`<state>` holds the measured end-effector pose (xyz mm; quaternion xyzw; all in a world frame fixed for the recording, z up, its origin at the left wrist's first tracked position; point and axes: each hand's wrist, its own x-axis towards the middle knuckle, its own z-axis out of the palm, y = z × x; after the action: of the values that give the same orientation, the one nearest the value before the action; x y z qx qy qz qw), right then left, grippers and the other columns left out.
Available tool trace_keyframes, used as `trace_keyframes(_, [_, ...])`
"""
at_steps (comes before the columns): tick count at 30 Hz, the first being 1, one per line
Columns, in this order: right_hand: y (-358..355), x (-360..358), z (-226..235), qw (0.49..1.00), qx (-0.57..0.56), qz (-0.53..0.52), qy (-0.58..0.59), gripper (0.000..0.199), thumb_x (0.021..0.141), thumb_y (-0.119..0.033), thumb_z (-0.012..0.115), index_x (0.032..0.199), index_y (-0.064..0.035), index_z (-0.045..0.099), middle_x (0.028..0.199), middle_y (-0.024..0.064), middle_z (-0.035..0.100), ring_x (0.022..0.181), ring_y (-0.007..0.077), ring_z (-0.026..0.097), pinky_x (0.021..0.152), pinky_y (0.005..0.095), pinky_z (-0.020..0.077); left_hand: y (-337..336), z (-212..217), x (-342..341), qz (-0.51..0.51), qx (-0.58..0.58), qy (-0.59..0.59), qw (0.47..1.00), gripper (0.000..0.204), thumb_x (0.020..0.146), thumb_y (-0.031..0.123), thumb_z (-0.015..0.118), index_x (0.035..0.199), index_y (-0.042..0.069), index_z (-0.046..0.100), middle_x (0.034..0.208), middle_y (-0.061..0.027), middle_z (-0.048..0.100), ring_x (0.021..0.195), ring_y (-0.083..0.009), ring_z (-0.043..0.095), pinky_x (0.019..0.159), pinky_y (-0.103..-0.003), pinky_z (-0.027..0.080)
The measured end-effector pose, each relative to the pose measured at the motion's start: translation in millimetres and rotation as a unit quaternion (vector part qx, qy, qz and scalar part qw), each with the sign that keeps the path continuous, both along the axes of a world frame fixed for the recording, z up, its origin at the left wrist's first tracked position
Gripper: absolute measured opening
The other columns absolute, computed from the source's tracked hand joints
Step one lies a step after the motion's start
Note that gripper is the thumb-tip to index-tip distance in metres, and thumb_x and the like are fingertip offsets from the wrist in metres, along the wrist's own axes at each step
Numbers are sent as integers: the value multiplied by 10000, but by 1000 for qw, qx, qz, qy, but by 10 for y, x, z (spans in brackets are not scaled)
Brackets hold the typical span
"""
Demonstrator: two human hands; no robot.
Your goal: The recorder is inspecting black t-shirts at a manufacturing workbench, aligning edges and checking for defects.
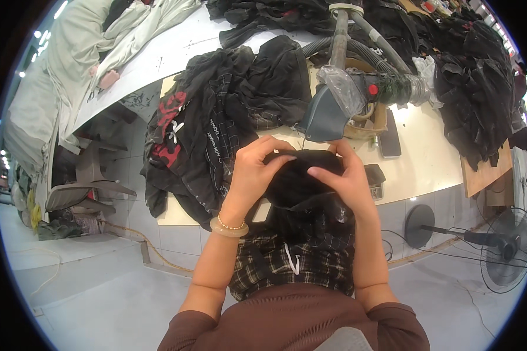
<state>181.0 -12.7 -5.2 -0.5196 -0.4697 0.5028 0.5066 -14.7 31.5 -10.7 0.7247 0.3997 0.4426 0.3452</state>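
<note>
My left hand [255, 169] and my right hand [345, 175] both grip a bunched piece of black fabric [298, 181] just below the grey nozzle [325, 114] of a suction machine. The fabric belongs to a black garment with a plaid part [287, 263] that hangs down over my lap. A pale bangle and a bead bracelet sit on my left wrist. My fingertips pinch the top of the bundle from both sides.
A heap of black garments [216, 117] with red print lies on the white table to the left. More dark clothes [474, 88] pile up at the right. A dark phone [389, 140] lies on the table. A floor fan [506, 248] lies at lower right.
</note>
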Motion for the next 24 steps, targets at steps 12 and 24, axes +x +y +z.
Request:
trace_keyframes(12, [34,-234,-88,912,241,-193,-271,171,691,-13,786,759,30,635,652,79,545,536,190,517,525,268,426,-66,153,156,64,7,-69,996,146,743,-67,721,840,-31,618,765,-20,630,683,-68,572,632,-207,461])
trace_keyframes(24, [71,-381,-40,942,174,-226,-175,288,747,-54,789,646,44,538,542,48,426,513,108,350,481,272,340,-43,140,209,102,46,-80,990,140,750,-48,730,865,-37,650,769,-50,624,687,-108,578,641,-229,464])
